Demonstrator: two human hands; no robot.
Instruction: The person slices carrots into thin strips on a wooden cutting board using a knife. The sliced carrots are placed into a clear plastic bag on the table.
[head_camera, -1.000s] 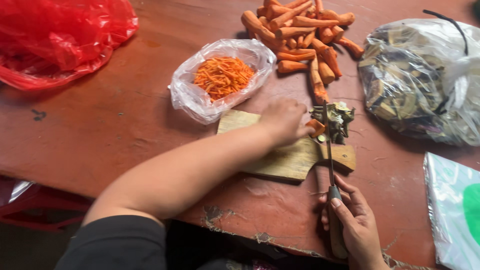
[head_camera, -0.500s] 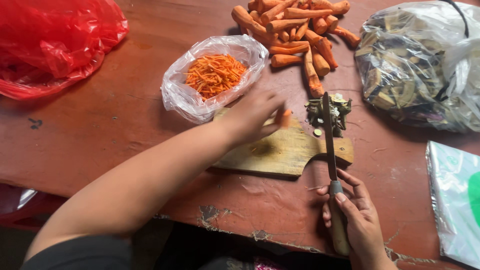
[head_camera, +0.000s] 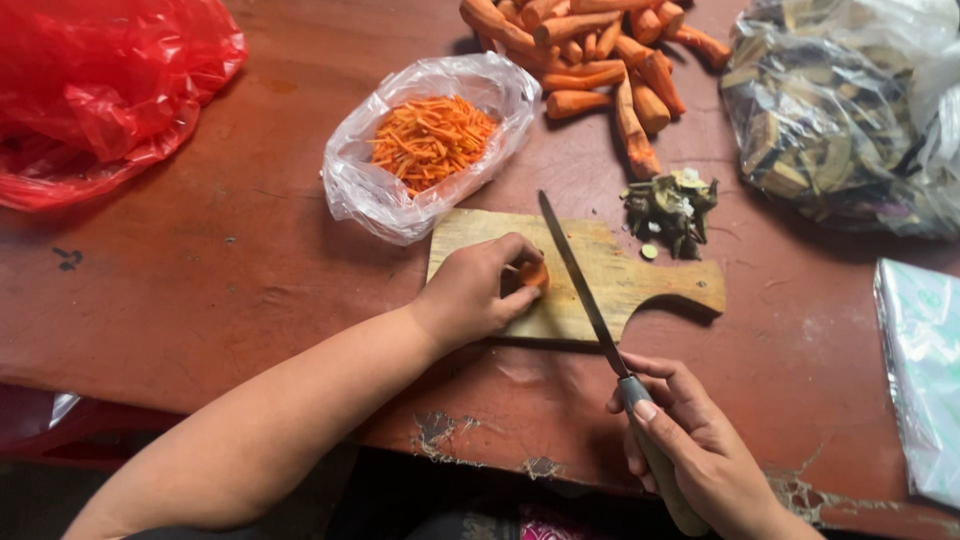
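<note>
My left hand (head_camera: 478, 292) rests on the wooden cutting board (head_camera: 640, 272) and pinches a short orange carrot piece (head_camera: 534, 274) against it. My right hand (head_camera: 690, 450) grips the handle of a long knife (head_camera: 576, 276). The blade slants up across the board, its edge just to the right of the carrot piece. A clear plastic bag of shredded carrot (head_camera: 432, 138) lies behind the board. A pile of whole carrots (head_camera: 600, 50) lies at the back of the table.
A small heap of green carrot tops (head_camera: 672, 208) sits right of the board. A red plastic bag (head_camera: 100, 80) lies at the far left, a bag of dark sliced vegetables (head_camera: 840, 120) at the far right, another plastic bag (head_camera: 925, 370) near the right edge. The brown table's (head_camera: 220, 260) front edge is chipped.
My left hand has come back from the carrot pile to the middle of the board with a carrot piece. The knife has swung left so its blade lies over the board.
</note>
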